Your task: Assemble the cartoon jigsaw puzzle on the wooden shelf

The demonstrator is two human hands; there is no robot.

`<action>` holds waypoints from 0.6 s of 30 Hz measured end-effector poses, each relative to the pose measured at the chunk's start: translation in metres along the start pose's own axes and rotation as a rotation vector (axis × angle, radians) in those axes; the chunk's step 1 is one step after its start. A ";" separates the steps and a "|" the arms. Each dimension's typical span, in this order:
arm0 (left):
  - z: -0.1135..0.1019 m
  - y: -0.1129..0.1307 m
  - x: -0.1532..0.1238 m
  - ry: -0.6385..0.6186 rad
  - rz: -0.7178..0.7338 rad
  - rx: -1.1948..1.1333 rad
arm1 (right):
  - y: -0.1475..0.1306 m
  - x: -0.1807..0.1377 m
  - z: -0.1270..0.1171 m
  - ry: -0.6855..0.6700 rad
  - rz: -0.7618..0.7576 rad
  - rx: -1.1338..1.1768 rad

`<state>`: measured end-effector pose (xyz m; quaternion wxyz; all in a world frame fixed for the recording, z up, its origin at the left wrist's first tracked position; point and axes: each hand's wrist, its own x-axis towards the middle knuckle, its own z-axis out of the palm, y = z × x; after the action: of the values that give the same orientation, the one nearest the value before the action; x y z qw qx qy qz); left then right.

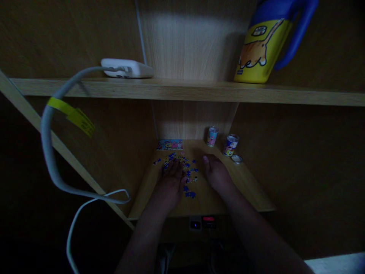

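Many small jigsaw puzzle pieces (178, 164), mostly blue with some yellow, lie scattered on a light wooden desktop (148, 198). My left hand (170, 183) rests palm down at the near side of the pile, its fingers spread among the pieces. My right hand (216, 174) lies just right of the pile, near a few loose pieces. The dim light hides whether its fingers pinch anything. A small cartoon-printed picture card (169, 144) stands at the back edge of the desktop, beyond my left hand.
Two small printed cups (211, 136) (230, 145) and a round metal lid (236, 159) stand at the back right. Above is a wooden shelf (188, 90) bearing a white power adapter (127, 68) and a yellow-and-blue jug (265, 45). A grey cable (47, 131) hangs left.
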<state>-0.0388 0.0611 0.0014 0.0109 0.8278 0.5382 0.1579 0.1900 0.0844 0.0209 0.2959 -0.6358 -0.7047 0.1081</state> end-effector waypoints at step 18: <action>-0.003 -0.001 0.007 0.089 0.141 -0.128 | 0.042 -0.049 -0.046 0.054 0.178 -0.091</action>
<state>-0.0385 0.0670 0.0061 0.0288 0.8535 0.4671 0.2292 0.2513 0.0343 0.0214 0.2749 -0.7112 -0.6414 0.0847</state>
